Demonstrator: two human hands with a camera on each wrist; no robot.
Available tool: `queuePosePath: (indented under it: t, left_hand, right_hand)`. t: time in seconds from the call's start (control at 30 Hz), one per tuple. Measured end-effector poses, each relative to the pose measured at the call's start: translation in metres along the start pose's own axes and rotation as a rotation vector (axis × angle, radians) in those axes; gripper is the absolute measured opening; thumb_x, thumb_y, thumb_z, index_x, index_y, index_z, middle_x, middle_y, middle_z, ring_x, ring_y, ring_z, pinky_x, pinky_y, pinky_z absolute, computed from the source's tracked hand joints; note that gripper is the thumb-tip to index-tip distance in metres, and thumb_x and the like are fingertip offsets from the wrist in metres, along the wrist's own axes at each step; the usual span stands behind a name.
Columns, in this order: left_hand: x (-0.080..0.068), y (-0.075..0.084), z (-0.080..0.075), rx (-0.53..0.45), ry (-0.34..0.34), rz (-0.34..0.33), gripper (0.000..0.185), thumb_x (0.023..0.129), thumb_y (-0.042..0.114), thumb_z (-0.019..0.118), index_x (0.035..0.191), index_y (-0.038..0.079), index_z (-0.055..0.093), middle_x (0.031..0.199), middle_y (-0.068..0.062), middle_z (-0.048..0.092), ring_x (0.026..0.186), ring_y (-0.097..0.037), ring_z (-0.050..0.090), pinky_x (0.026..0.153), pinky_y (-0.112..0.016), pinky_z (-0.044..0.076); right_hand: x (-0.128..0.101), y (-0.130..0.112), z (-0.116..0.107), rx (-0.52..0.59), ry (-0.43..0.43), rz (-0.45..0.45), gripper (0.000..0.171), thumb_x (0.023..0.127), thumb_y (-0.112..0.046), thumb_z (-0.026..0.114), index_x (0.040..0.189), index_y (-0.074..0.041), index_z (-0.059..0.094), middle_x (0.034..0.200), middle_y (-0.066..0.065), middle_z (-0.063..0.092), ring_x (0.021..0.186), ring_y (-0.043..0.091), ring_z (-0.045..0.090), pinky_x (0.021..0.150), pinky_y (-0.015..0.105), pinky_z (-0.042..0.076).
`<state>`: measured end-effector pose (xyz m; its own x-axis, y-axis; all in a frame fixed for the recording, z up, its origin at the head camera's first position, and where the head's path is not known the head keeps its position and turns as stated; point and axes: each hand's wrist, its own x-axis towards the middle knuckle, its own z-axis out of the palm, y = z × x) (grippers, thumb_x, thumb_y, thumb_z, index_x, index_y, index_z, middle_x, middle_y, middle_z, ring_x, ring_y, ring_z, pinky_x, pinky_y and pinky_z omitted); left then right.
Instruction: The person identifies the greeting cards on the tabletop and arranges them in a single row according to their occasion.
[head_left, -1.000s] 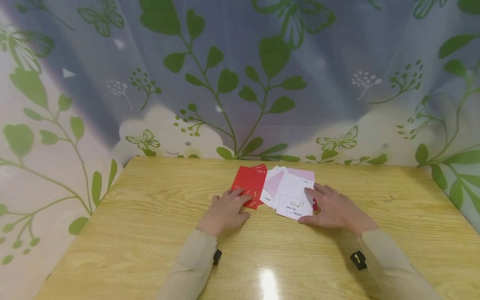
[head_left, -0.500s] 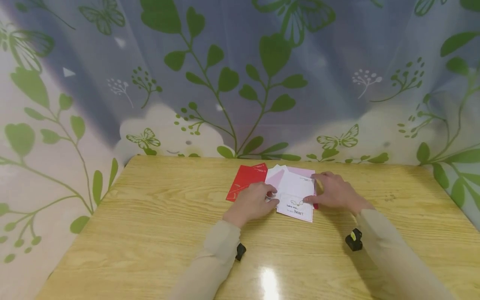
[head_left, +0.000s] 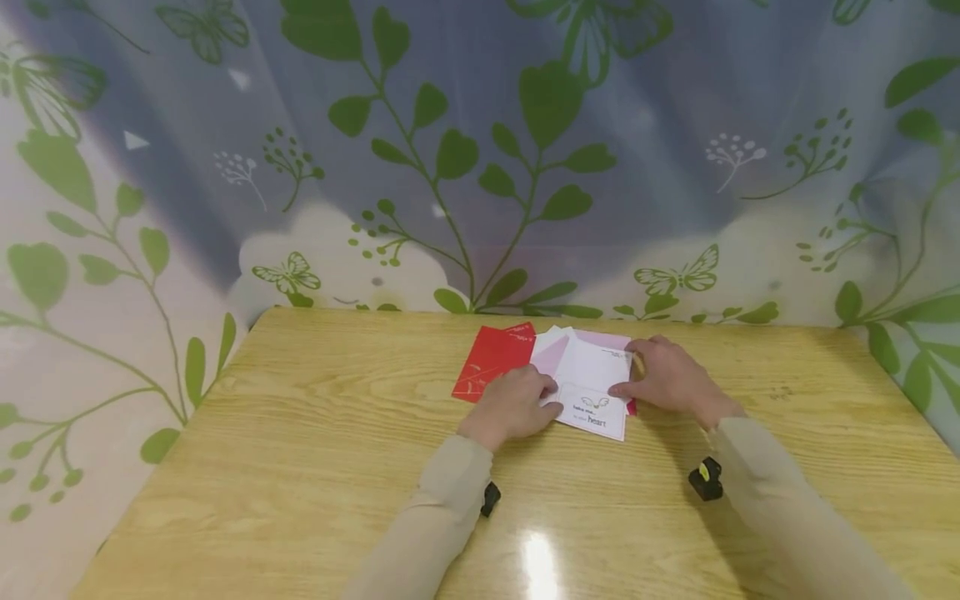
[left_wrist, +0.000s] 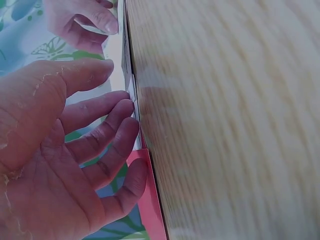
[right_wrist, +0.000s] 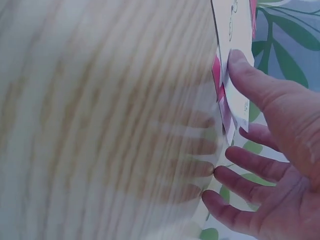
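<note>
Several cards lie fanned at the far middle of the wooden table (head_left: 300, 467). A red card (head_left: 491, 360) is on the left, pale pink ones (head_left: 603, 342) are behind, and a white card (head_left: 595, 390) printed "heart" lies on top. My left hand (head_left: 528, 402) rests with relaxed fingers on the white card's left edge, beside the red card (left_wrist: 150, 200). My right hand (head_left: 648, 377) lies at the card's right edge. Its thumb (right_wrist: 245, 75) presses the white card (right_wrist: 235, 25), and its other fingers spread onto the table.
A curtain (head_left: 480, 150) printed with green leaves and butterflies hangs close behind the table's far edge and down the left side. Bare glossy wood lies between me and the cards. Black wrist cameras (head_left: 705, 479) sit on both beige sleeves.
My left hand has slid right, off the red card, to the white card's left edge. My right hand has moved farther up along the right edge of the cards.
</note>
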<state>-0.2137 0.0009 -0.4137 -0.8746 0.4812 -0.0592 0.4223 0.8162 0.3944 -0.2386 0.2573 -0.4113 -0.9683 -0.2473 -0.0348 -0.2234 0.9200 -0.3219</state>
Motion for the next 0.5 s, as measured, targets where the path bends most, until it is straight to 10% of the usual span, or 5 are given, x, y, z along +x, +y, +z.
queuePosePath:
  t: [0.33, 0.5]
  left_hand:
    - [-0.002, 0.002, -0.003, -0.052, -0.016, -0.015, 0.038, 0.097, 0.03, 0.067, 0.13, 0.011, 0.069, 0.12, -0.004, 0.069, 0.099, -0.016, 0.06, 0.091, -0.034, 0.053]
    - [-0.001, -0.002, -0.005, -0.099, 0.001, -0.026, 0.04, 0.097, 0.031, 0.065, 0.132, 0.011, 0.066, 0.117, -0.003, 0.068, 0.1, -0.017, 0.059, 0.09, -0.035, 0.053]
  right_hand:
    - [-0.011, -0.006, -0.003, 0.288, 0.118, 0.064, 0.026, 0.097, -0.02, 0.069, 0.113, 0.0, 0.067, 0.109, 0.02, 0.072, 0.098, 0.032, 0.07, 0.078, 0.038, 0.056]
    - [-0.017, -0.007, -0.008, 0.555, 0.11, 0.108, 0.028, 0.1, -0.017, 0.065, 0.119, 0.004, 0.062, 0.107, 0.021, 0.074, 0.089, 0.023, 0.071, 0.076, 0.033, 0.059]
